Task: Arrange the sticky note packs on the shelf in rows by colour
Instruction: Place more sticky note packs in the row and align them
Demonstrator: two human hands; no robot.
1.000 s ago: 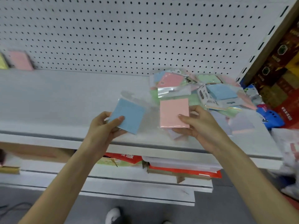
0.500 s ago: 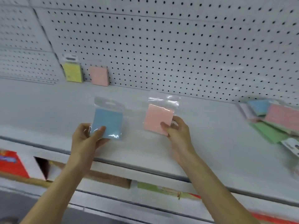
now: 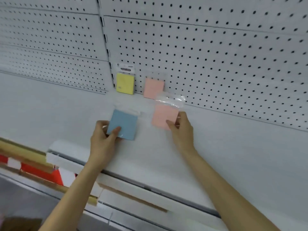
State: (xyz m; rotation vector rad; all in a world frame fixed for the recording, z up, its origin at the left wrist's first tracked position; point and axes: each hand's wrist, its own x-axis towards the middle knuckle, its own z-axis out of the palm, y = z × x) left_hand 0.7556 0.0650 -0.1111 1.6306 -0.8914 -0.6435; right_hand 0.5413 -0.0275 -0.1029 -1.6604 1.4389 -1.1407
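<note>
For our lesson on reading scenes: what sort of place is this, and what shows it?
Probably a shop's stationery aisle: a white pegboard wall behind a display shelf, with a yellow pack and a pink pack stood against it.

yellow pack (image 3: 125, 84) header print: too small to read | lower-shelf boxes (image 3: 38, 172): blurred, cut by left edge | blue pack (image 3: 125, 122) corner: hidden under left hand (image 3: 103, 139)
</note>
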